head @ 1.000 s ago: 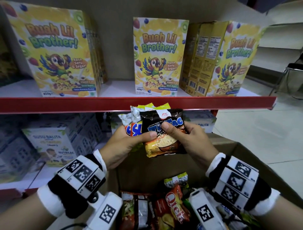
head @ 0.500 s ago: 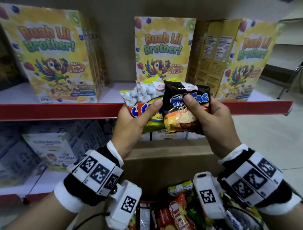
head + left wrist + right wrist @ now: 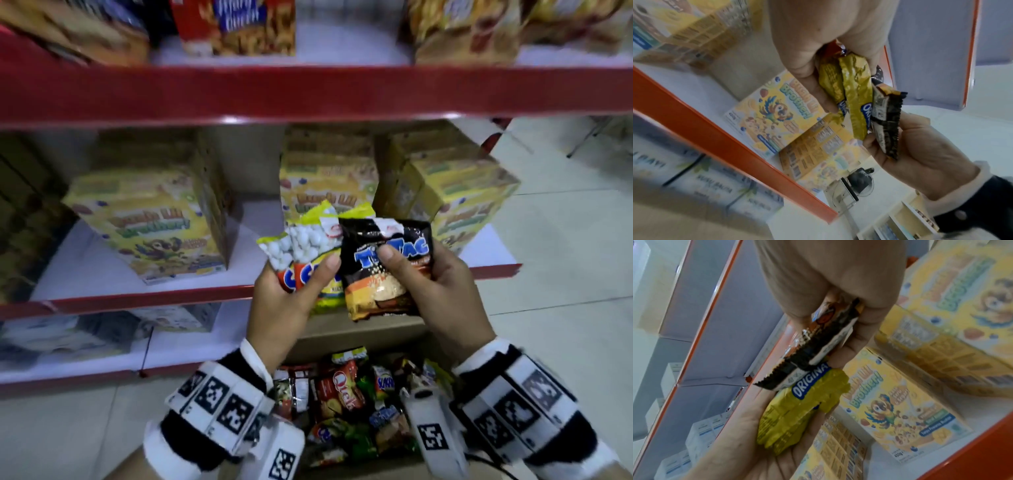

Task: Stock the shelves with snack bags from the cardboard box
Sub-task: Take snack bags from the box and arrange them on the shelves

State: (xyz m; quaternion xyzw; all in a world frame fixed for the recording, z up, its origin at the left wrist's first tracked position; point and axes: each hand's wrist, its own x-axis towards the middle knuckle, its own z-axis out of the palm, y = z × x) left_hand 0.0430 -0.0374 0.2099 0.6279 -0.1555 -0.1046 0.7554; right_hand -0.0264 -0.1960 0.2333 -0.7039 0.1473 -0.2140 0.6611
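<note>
In the head view my left hand (image 3: 301, 291) grips a fan of yellow snack bags (image 3: 308, 246) printed with white balls. My right hand (image 3: 435, 284) pinches a black Tic Tac bag (image 3: 387, 274), thumb on its front, edge to edge with the yellow bags. Both are held in front of the middle shelf (image 3: 137, 301). Below them stands the open cardboard box (image 3: 329, 342) with several more snack bags (image 3: 346, 394). The left wrist view shows the yellow bags (image 3: 855, 97) under my left hand (image 3: 818, 73). The right wrist view shows the black bag (image 3: 812, 350) in my right hand (image 3: 828, 296).
Yellow cereal boxes (image 3: 154, 222) (image 3: 325, 185) (image 3: 455, 192) stand on the middle shelf, with bare white shelf (image 3: 250, 236) between the left and middle ones. An upper red-edged shelf (image 3: 308, 92) carries more boxes. White cartons (image 3: 68, 332) fill the lower shelf. Tiled floor lies to the right.
Both hands have risen with their bags from just above the box to the cereal shelf's height. The head view has moved up and back, and an upper shelf now shows.
</note>
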